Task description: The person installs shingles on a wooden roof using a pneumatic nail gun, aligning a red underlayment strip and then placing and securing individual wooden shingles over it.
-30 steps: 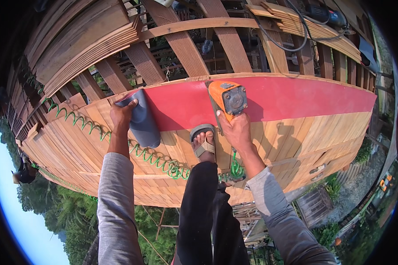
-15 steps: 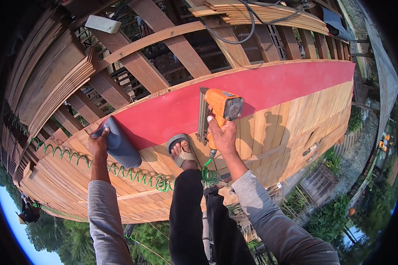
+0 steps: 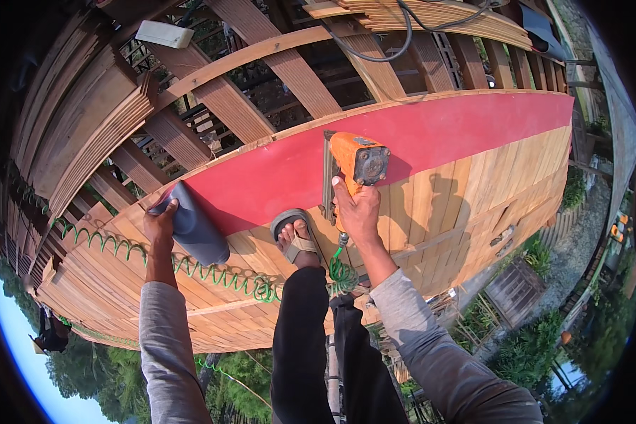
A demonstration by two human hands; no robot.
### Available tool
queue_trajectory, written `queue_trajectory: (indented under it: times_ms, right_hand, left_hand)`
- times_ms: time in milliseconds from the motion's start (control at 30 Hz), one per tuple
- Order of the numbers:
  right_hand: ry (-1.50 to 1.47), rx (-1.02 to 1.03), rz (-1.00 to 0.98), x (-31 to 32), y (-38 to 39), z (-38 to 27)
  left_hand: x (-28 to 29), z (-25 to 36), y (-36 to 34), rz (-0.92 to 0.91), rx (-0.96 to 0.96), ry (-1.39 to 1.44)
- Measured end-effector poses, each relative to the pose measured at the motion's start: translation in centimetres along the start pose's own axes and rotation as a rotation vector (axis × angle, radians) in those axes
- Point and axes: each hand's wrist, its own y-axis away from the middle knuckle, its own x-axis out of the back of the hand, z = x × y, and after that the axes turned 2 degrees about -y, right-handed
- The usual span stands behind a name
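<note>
The grey roll [image 3: 201, 230] is gripped by the left hand [image 3: 160, 225], the nail gun [image 3: 353, 157] by the right hand [image 3: 360, 212], over the red sheet [image 3: 275, 173] on planks [image 3: 526, 157]. Sheet-fastening seems in hand; next, tautness should be kept.

Smooth red sheet [image 3: 275, 164], ribbed wooden beams [image 3: 294, 71]

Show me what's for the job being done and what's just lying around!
For the job:
orange air tool, in the right grip
dark grey roll, in the left grip
red sheet
green coiled hose, joined to the tool

Probably just lying about:
stacked planks
pale box
dark cable
</note>
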Motion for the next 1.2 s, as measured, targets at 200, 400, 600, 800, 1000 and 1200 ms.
queue_trajectory:
  times_ms: [200,400,600,800,1000,1200]
  right_hand:
    - [0.077,0.005,-0.041,1.3,-1.0,0.4]
    - [-0.073,-0.062,0.021,0.8,-0.3,-1.9]
    - [-0.168,-0.081,0.072,1.7,-1.9,-2.2]
    - [-0.110,-0.038,0.015,1.5,-0.9,-2.2]
    - [-0.046,-0.078,0.017,3.9,0.0,-1.0]
    - [0.156,-0.013,-0.055,3.8,-0.9,1.2]
  left_hand:
    - [-0.7,0.7,0.3,0.000,0.024,-0.019]
    - [-0.1,1.0,0.8,0.023,-0.003,-0.043]
    - [-0.4,2.2,0.9,0.044,0.044,-0.146]
    - [1.5,3.1,1.6,0.288,-0.191,-0.623]
    - [-0.6,7.3,-1.7,-0.327,-0.368,-0.885]
    - [1.0,5.9,-1.6,-0.312,-0.422,-0.922]
